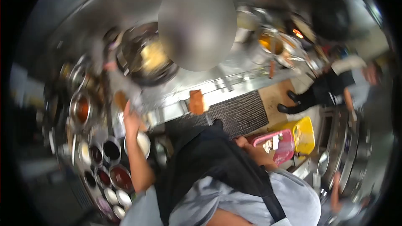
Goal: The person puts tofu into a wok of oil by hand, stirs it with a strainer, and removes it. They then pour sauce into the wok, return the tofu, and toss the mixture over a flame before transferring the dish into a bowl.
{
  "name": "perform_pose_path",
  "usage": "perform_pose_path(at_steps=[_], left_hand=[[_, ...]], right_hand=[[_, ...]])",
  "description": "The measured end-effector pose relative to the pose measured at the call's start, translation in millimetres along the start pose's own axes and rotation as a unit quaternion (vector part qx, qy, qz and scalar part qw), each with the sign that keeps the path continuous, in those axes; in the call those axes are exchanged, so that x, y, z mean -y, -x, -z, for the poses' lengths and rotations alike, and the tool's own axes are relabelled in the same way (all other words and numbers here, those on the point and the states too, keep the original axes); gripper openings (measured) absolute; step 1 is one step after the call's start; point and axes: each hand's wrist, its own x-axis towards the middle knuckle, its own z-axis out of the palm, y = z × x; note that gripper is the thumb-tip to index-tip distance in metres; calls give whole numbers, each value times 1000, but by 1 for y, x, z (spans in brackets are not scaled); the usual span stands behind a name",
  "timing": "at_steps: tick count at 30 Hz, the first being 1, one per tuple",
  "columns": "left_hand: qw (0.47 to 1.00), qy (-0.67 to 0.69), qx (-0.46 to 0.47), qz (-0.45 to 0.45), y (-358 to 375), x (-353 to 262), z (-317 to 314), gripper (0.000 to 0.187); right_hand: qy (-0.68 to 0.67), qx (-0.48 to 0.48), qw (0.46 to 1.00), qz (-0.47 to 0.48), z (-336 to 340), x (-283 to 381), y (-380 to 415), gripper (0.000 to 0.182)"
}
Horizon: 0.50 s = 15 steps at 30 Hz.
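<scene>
My left hand (132, 121) reaches over the counter at the left of the stove, its fingers apart and slightly blurred. Close to its fingertips is a brown oval thing (120, 99); I see no grip on it. Beyond, a dark wok (155, 78) holds pale yellow food (153, 57), smeared by motion. A grey oval patch covers part of the wok and the stove behind it. Low beside my black apron, my right hand (242, 142) has its fingers curled, with nothing visible in them. Nearest to it is a pink basket (286, 145) with pale scraps inside.
Several sauce containers (112, 150) and a bowl of orange-red sauce (82, 109) crowd my left. A yellow bin (307, 136) adjoins the pink basket. A co-worker (335, 83) stands at the right on the tiled floor; another person's arm (336, 190) shows lower right. Flame (297, 33) burns at the back right.
</scene>
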Motion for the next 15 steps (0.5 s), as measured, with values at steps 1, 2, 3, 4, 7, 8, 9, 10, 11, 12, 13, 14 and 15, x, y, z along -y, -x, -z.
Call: perform_pose_path(at_steps=[1, 2, 3, 4, 7, 8, 9, 10, 11, 12, 13, 14, 15], left_hand=[[994, -42, -48, -90, 4, 0, -2, 54], [983, -77, -69, -151, -7, 22, 1, 54], [983, -104, -75, -128, -17, 40, 7, 53], [996, -28, -53, -61, -8, 23, 7, 53], [992, -36, -62, -108, -17, 27, 8, 56], [995, -3, -65, -74, -14, 17, 5, 56], [995, 7, -69, -69, -10, 6, 2, 56], [995, 18, -76, -61, -8, -2, -1, 55], [994, 33, -75, -68, -14, 4, -1, 55], [993, 49, -76, -73, -22, 8, -2, 54], [997, 20, -73, -19, -7, -24, -6, 52], [991, 103, -41, -69, -41, 8, -9, 51], [977, 181, -25, -111, -74, 54, -2, 51]], right_hand=[[14, -9, 1000, 3, 0, -1, 0, 33], [30, -11, 999, 9, -4, -3, -5, 31], [6, -35, 999, -7, -3, -1, -6, 31], [-7, 14, 999, -36, 4, 0, -8, 30], [-100, 32, 988, -113, 16, 7, -8, 28], [-155, 12, 977, -148, 17, 2, -6, 28], [-119, 12, 988, -101, 10, -13, -18, 29], [-127, 1, 986, -108, 14, -10, -10, 29], [-145, -14, 981, -125, 15, -4, -5, 29], [-161, -29, 976, -141, 19, 1, 0, 30], [-136, -7, 981, -139, 18, -1, 0, 32], [-134, -2, 981, -138, 9, -10, -3, 32], [-107, -35, 986, -122, -3, -19, -5, 34]])
